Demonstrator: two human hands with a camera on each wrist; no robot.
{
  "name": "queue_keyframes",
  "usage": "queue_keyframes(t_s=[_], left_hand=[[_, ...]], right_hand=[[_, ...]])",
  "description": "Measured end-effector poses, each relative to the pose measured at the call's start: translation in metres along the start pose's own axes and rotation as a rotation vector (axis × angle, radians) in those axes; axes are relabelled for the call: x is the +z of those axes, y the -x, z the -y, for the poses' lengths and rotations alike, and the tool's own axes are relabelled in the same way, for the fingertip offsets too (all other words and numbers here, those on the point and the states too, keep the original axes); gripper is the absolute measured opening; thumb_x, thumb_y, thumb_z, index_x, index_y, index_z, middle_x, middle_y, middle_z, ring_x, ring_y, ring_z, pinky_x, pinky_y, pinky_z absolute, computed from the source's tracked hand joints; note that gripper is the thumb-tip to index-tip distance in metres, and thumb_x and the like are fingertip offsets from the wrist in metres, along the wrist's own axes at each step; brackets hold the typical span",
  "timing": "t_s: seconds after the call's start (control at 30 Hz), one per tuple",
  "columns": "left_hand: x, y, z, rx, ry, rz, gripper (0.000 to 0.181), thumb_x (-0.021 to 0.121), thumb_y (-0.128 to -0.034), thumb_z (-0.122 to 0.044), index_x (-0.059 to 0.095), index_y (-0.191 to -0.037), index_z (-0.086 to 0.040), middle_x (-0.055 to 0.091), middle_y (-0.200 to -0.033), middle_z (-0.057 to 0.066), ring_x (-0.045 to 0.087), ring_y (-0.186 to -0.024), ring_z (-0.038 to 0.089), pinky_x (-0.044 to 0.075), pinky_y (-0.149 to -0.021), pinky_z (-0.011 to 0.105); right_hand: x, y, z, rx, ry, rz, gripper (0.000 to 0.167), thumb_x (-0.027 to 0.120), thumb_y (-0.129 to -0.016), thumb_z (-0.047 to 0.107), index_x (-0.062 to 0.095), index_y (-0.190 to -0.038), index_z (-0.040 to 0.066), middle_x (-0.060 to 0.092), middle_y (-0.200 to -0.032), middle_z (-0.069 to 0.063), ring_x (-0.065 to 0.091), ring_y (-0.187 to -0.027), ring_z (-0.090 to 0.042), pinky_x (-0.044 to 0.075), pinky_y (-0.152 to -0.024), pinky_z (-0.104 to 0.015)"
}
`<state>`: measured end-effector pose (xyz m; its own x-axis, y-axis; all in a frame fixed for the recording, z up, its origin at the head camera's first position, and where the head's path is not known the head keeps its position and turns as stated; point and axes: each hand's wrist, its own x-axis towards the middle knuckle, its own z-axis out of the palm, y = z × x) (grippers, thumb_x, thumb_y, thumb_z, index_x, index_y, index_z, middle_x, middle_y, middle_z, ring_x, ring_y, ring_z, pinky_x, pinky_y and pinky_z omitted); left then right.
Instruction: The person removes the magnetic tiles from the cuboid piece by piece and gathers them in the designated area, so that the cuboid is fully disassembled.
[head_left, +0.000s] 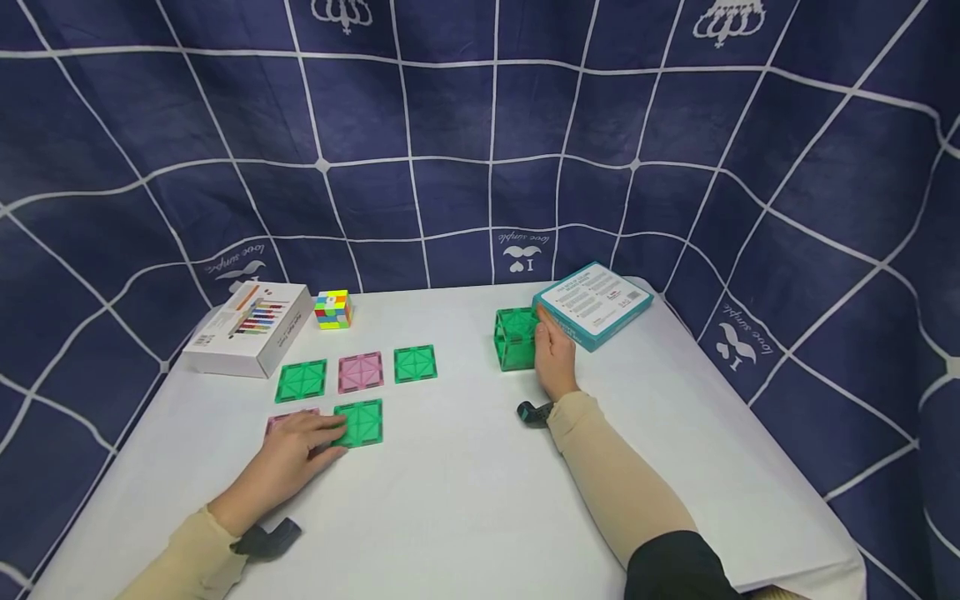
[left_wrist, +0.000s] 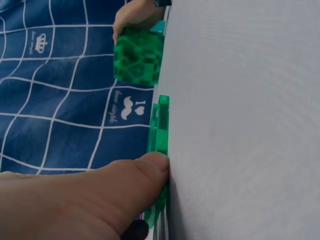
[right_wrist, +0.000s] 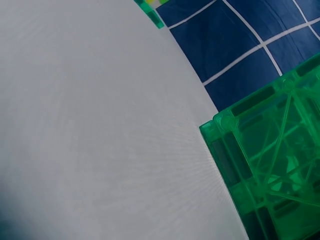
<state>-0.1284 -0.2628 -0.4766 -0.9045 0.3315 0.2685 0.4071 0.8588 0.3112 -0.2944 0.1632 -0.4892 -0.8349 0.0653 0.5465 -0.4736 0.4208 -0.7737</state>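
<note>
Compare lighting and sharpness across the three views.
Head view: brightly, fairly evenly lit, tabletop white; left wrist view: dimmer, soft shadow beside the left hand, distant green cube blurry; right wrist view: tabletop grey, darkening toward the lower-left corner, green cube clearer.

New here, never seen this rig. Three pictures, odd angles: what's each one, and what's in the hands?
No robot here: just a person's bare left hand and right hand. The wide picture comes from a head-worn camera looking forward and down. The other two come from cameras on each wrist, so the white table looks tipped sideways.

On it lie three green tiles, two pink tiles, a white box, a puzzle cube, a teal box and a see-through green cube.

The left hand touches the nearest green tile; whether it pinches it is unclear. The right hand rests against the green cube's right side.
</note>
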Motion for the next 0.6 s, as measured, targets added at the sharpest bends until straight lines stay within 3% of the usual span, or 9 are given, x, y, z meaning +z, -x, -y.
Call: queue_keyframes(t_s=[0.17,0.3,0.43,0.6], left_hand=[[0.0,0.0,0.0,0.001,-0.003,-0.003,0.034,0.085,-0.0864,-0.021,0.078,-0.116,-0.007,0.072,-0.128,0.011,0.059,-0.126,0.042,0.037,-0.11,0.063],[0.0,0.0,0.001,0.002,0.015,-0.008,0.033,0.085,-0.0863,-0.02,0.078,-0.116,-0.007,0.072,-0.128,0.011,0.059,-0.126,0.042,0.037,-0.11,0.062],[0.0,0.001,0.001,0.001,0.024,-0.009,0.034,0.085,-0.0859,-0.02,0.078,-0.117,-0.007,0.072,-0.128,0.011,0.059,-0.126,0.041,0.038,-0.109,0.062],[0.0,0.001,0.001,-0.016,0.026,0.016,0.036,0.084,-0.0871,-0.022,0.077,-0.119,-0.007,0.071,-0.13,0.011,0.058,-0.128,0.041,0.037,-0.11,0.063]], right_hand=[[0.0,0.002,0.001,-0.002,-0.007,-0.01,0.044,0.04,-0.113,0.021,0.047,-0.152,0.002,0.047,-0.157,-0.017,0.04,-0.149,-0.035,0.031,-0.124,-0.046],[-0.003,0.001,0.003,0.042,-0.037,0.031,0.047,0.043,-0.112,0.022,0.043,-0.155,0.003,0.044,-0.16,-0.013,0.036,-0.152,-0.031,0.028,-0.125,-0.045],[-0.012,-0.002,0.001,0.176,-0.073,0.167,0.069,0.056,-0.106,0.033,0.026,-0.163,0.009,0.033,-0.168,-0.006,0.024,-0.157,-0.027,0.019,-0.128,-0.047],[-0.024,-0.008,-0.005,0.351,0.043,0.379,0.112,0.08,-0.085,0.049,0.01,-0.167,0.019,0.017,-0.173,-0.009,0.013,-0.159,-0.036,0.015,-0.127,-0.058]])
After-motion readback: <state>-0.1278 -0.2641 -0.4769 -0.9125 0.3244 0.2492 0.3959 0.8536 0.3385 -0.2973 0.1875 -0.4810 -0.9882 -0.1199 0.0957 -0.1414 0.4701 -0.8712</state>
